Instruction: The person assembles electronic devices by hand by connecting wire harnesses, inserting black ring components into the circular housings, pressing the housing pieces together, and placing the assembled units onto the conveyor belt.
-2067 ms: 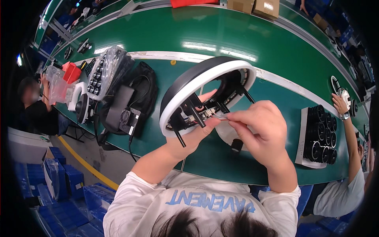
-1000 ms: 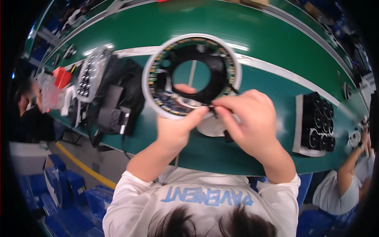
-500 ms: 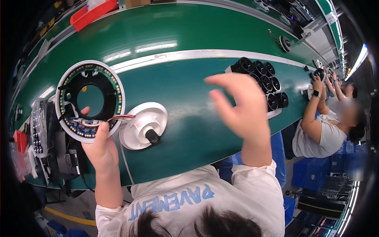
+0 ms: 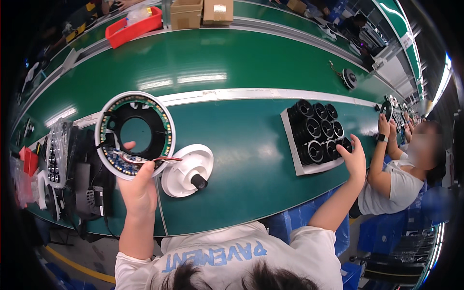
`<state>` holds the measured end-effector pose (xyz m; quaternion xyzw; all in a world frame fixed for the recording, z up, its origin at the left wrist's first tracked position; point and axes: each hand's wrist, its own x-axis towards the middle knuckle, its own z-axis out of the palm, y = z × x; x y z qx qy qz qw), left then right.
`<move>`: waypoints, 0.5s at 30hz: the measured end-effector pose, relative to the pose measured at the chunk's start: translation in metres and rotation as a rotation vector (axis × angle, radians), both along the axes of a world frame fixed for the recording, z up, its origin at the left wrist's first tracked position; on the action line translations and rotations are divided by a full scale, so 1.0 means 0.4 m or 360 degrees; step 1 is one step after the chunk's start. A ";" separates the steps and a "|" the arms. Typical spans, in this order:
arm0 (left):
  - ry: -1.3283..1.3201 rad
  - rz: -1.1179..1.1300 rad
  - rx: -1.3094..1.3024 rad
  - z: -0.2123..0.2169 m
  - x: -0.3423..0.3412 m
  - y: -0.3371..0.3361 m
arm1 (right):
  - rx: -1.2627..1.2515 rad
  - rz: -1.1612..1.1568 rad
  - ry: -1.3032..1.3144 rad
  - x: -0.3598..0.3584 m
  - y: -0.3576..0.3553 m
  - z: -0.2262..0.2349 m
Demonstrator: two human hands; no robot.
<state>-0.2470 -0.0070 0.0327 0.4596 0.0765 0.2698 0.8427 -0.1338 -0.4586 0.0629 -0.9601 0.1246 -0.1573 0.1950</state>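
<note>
My left hand (image 4: 140, 186) is closed on the lower rim of a round white housing (image 4: 101, 153), thumb in front and a fingertip showing through its central hole. Inside the housing are a ring of small LEDs, a black inner ring and a blue circuit board (image 4: 115, 159). Red and dark wires (image 4: 166, 158) run from it to a white dish-shaped cover (image 4: 199, 157) with a black cylindrical piece (image 4: 198, 181), beside my left hand. On the right, my right hand (image 4: 354, 159) has thumb and fingers around a black cylindrical part (image 4: 344, 144) at the near right corner of a white tray (image 4: 299, 166).
Several more black cylindrical parts (image 4: 314, 128) fill the tray. Bagged parts (image 4: 58, 154) and a black device (image 4: 90, 193) lie at the left. Across the green belt (image 4: 217, 63) are a red bin (image 4: 133, 31) and cardboard boxes (image 4: 186, 14). A co-worker (image 4: 403, 169) sits at the right.
My right hand has moved right and down from above the table to the tray's near right corner, closing on a black part. The left hand still holds the housing; the whole view has shifted.
</note>
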 end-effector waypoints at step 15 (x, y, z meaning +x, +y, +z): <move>0.0000 -0.0126 -0.0125 0.021 0.005 -0.017 | 0.0028 0.0385 -0.0604 -0.037 0.235 0.127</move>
